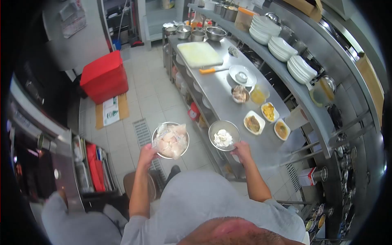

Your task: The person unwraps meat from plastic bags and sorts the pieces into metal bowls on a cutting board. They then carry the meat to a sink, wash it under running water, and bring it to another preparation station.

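Note:
My left hand (148, 156) is closed on the rim of a metal bowl (187, 146), held out over the floor. In that bowl lies a clear plastic bag of pale raw meat (170, 141), its top bunched up. My right hand (242, 152) grips the rim of a second metal bowl (212, 130), at the near edge of the steel table (261, 157). A heap of white, creamy or powdery stuff (223, 139) sits at its bottom; I cannot tell which. The fingers under both bowls are partly hidden.
On the table stand small dishes of food (254, 123), a bowl of meat (240, 94), a white plate (249, 70), an orange-handled knife (208, 70) and a cutting board (200, 54). Stacked plates (281, 49) fill the shelf. A red bin (104, 77) and a person's sleeve (61, 216) are at left.

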